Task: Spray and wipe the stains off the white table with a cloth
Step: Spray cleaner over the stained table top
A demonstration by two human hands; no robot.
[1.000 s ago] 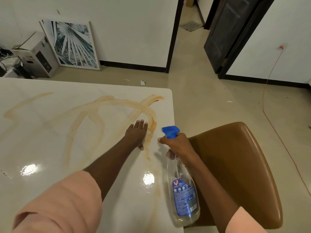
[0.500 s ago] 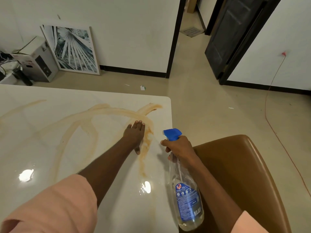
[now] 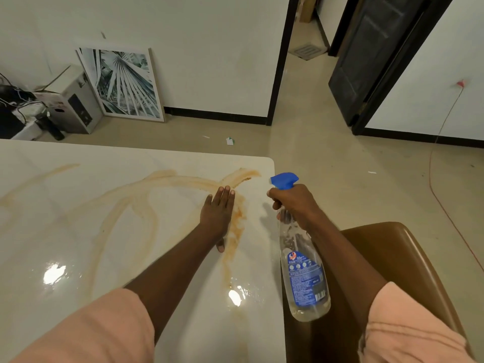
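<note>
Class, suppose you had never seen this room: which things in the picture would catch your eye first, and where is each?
First, the orange-brown stains looping across the glossy white table, with the left hand pressed flat on them near the table's right edge. Next, the spray bottle with its blue nozzle, gripped by the right hand just beyond that edge, above a brown chair.

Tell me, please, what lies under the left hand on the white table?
The left hand rests flat on the white table, beside an orange-brown stain. No cloth shows around its edges; whatever is directly beneath the palm is covered.
</note>
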